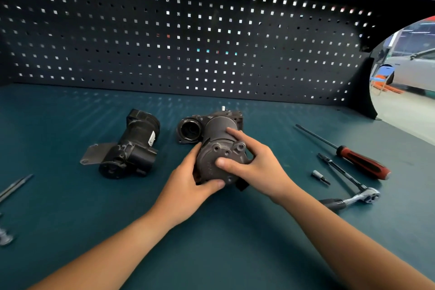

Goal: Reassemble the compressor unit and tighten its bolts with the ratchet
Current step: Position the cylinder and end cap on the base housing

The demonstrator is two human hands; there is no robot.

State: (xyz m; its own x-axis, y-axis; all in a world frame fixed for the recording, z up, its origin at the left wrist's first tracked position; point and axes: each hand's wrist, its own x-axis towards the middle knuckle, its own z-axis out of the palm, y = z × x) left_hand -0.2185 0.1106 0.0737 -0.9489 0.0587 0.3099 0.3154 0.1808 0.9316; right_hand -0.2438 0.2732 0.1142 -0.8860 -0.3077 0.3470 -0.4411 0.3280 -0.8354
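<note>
Both your hands are gripping the grey compressor body (pixel 209 160) mid-bench. Your left hand (pixel 188 186) curls round the end cap's left edge. Your right hand (pixel 256 167) has its thumb on the cap face and fingers over the barrel. It's lying on the green mat (pixel 223 242). The black housing (pixel 131 146) sits apart on its left. The ratchet (pixel 362 196), small bit (pixel 320 176) and red-handled screwdriver (pixel 353 158) lie off to your right, untouched.

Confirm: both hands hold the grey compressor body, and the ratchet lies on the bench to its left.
No: the head view shows the ratchet on the bench to the right of the compressor body, which the left hand and right hand do hold.
</note>
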